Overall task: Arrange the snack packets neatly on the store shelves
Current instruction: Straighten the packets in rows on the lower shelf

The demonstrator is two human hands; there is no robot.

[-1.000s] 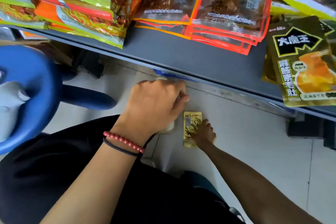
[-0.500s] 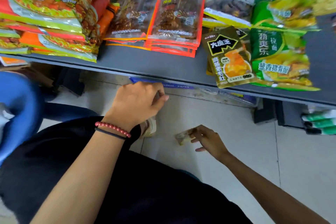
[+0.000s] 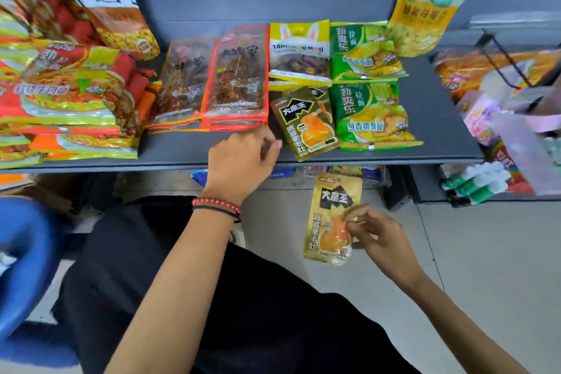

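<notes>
My right hand [image 3: 375,234] pinches a small gold snack packet [image 3: 329,222] by its right edge, holding it upright above the floor just below the shelf's front edge. A matching gold and black packet [image 3: 305,123] lies tilted on the grey shelf [image 3: 170,152]. My left hand [image 3: 243,161], with a red bead bracelet on the wrist, hovers with loosely curled fingers over the shelf's front edge, beside that packet, holding nothing. Red-edged transparent packets [image 3: 235,79] lie stacked to the left of it.
Green noodle packets [image 3: 368,114] and a yellow rabbit packet [image 3: 299,51] lie on the shelf at the right. Red and yellow noodle packs [image 3: 66,97] pile up at the left. A blue stool [image 3: 24,255] stands at my left. More goods crowd a lower shelf [image 3: 501,136] on the right.
My right hand picked the gold packet off the floor and raised it toward the shelf. My left hand rose to the shelf's front edge. The view tilted up.
</notes>
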